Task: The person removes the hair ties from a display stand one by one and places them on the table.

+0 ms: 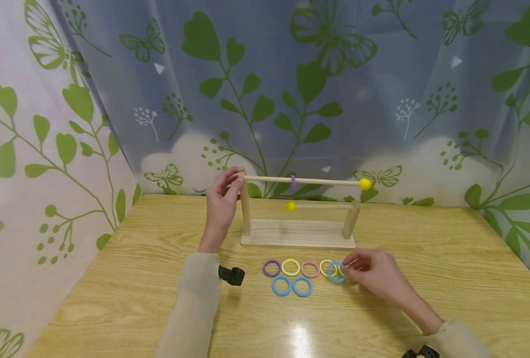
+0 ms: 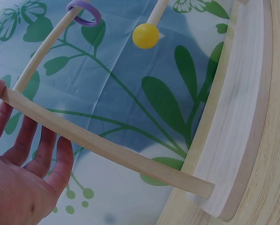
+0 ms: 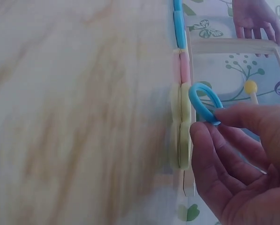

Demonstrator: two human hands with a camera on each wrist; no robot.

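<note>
My left hand (image 1: pixel 221 203) holds the top of the tall left post (image 2: pixel 102 143) of a wooden stand, thumb on one side and fingers on the other. A purple ring (image 1: pixel 293 184) hangs around the stand's upper rod (image 1: pixel 265 179). My right hand (image 1: pixel 377 276) pinches a blue ring (image 3: pixel 196 102) between thumb and fingertips, raised above the table. In the head view this ring partly covers a yellow ring (image 1: pixel 321 268). Nearby lie a purple ring (image 1: pixel 271 276), another yellow ring (image 1: pixel 291 275), a pink ring (image 1: pixel 310 277) and two blue rings (image 1: pixel 281 295).
The stand's base (image 1: pixel 296 233) rests on the wood-grain table (image 1: pixel 126 288). Its shorter right post (image 1: pixel 351 221) carries a lower rod pointing left. Yellow balls (image 1: pixel 365 184) cap both rods. Behind hangs a leaf-patterned curtain (image 1: pixel 265 99).
</note>
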